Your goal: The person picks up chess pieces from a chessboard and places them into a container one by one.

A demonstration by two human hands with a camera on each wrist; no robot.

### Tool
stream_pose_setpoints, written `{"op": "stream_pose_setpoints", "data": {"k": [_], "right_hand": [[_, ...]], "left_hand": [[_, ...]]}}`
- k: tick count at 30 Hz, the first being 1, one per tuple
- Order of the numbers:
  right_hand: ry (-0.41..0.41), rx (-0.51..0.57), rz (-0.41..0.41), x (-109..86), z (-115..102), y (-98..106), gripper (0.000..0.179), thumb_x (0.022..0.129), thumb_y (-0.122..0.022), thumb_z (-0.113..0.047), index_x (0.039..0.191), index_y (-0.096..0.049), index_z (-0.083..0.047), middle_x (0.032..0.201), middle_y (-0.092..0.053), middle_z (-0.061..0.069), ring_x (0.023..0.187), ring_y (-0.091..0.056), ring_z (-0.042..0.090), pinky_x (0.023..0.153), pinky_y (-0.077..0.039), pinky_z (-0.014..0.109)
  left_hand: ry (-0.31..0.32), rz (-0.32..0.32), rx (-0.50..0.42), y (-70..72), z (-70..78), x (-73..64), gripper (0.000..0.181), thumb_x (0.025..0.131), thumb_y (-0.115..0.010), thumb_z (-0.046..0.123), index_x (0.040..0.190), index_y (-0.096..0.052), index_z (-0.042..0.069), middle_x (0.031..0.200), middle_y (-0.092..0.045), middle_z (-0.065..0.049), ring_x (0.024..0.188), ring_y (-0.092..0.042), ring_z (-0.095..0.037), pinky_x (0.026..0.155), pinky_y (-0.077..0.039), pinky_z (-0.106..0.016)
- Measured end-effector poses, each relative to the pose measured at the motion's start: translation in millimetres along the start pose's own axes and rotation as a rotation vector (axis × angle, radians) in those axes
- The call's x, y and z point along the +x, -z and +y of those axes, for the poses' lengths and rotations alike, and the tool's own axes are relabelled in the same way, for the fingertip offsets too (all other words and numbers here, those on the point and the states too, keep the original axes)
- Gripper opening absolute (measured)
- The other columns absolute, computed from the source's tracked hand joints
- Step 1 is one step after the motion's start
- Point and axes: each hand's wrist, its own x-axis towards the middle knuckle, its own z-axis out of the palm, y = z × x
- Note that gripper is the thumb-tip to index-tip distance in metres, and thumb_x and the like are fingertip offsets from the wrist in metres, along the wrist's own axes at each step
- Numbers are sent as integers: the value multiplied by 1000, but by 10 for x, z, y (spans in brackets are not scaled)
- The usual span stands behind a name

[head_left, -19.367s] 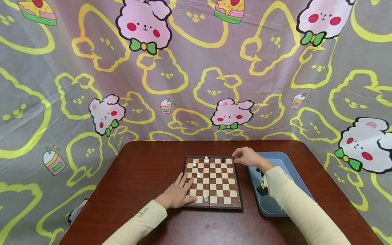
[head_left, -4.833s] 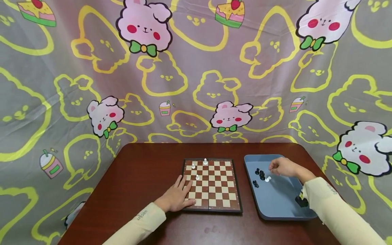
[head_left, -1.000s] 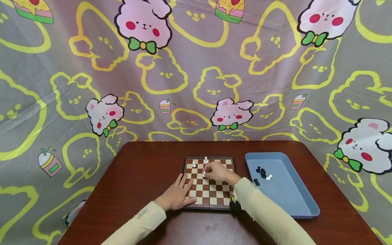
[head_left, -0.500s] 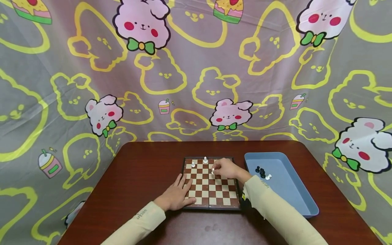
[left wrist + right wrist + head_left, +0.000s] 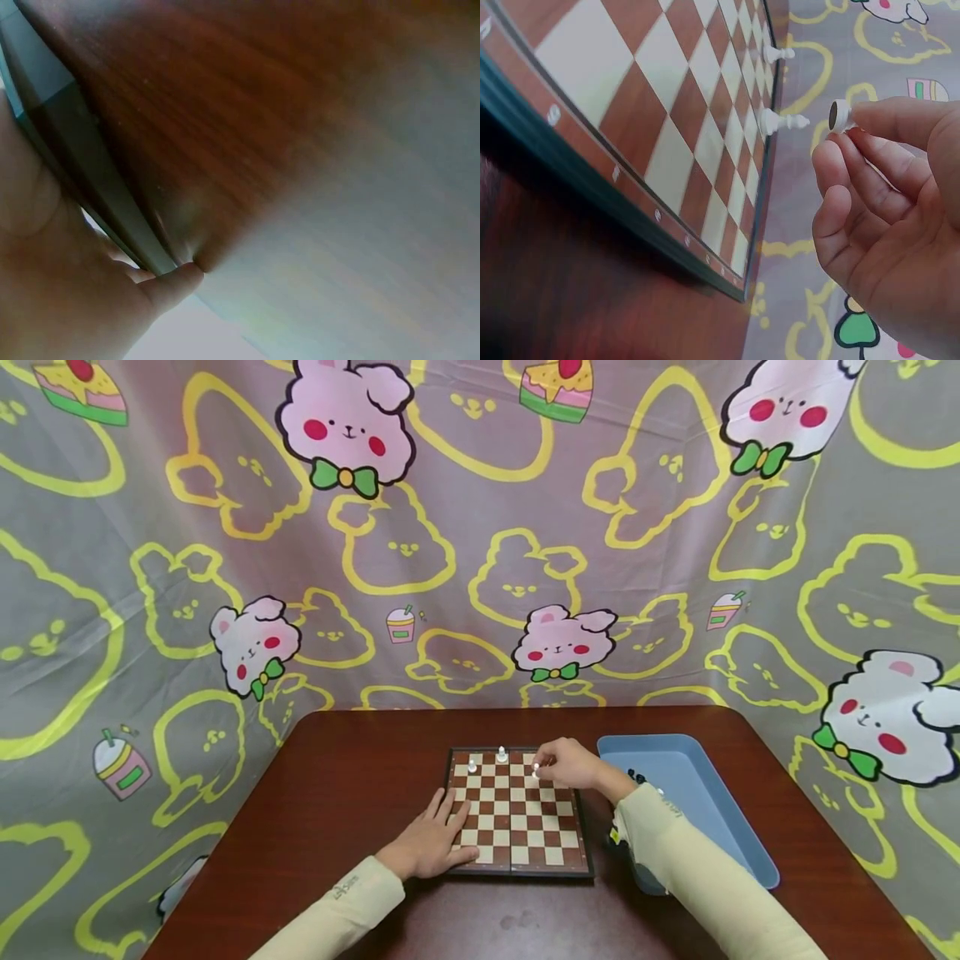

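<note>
My left hand (image 5: 430, 842) rests with spread fingers on the left edge of a brown-and-cream chessboard (image 5: 536, 839); in the left wrist view its thumb lies along the board's dark side (image 5: 112, 172). My right hand (image 5: 573, 764) pinches a white chess pawn (image 5: 841, 116) between thumb and fingers, above the board's far right part. The pawn's dark round base shows in the right wrist view, clear of the squares. Two white chess pieces stand upright on the far rows: a small one (image 5: 472, 767) at left and a taller one (image 5: 502, 755) near the middle fold.
A blue tray (image 5: 712, 802) stands right of the board. Black chess pieces (image 5: 636, 775) lie in it, and a white piece (image 5: 660, 791) shows just past my right sleeve, which hides part of the tray. A patterned cloth (image 5: 420, 677) hangs behind the brown table (image 5: 360, 760).
My right hand came from the tray to the board, took the white pawn from the left half and carries it rightward. Earlier, a black and another white piece left the board. Left hand stays.
</note>
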Motion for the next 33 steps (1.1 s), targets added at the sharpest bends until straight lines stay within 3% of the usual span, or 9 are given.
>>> {"op": "stream_pose_setpoints", "data": {"k": [10, 19, 26, 33], "right_hand": [[-55, -3, 28, -71, 142, 193, 9, 90, -64, -14, 94, -70, -8, 83, -64, -5, 69, -55, 14, 62, -45, 33], [-114, 4, 69, -223, 286, 376, 10, 89, -65, -15, 94, -69, -6, 77, -61, 0, 56, -45, 16, 54, -38, 32], [-123, -4, 113, -338, 461, 508, 4, 88, -66, -16, 88, -67, -12, 78, -61, -2, 65, -49, 16, 56, -40, 32], [-114, 18, 118, -486, 571, 613, 5, 90, -63, -13, 90, -66, -9, 82, -64, 6, 66, -52, 18, 56, -43, 34]], "left_hand": [[-10, 9, -2, -23, -13, -1, 85, 91, -33, 68, 150, -27, 7, 153, -14, -24, 140, -8, -42, 101, -34, -51], [3, -4, -8, -29, -16, 3, 84, 91, -32, 68, 151, -25, 9, 154, -13, -23, 141, -7, -40, 102, -34, -50], [5, -6, -10, -45, -15, 19, 85, 90, -30, 70, 151, -25, 10, 154, -13, -22, 141, -7, -39, 102, -34, -50], [8, -8, -12, -27, -9, 12, 84, 91, -32, 68, 151, -25, 10, 154, -13, -21, 141, -8, -39, 102, -34, -50]]}}
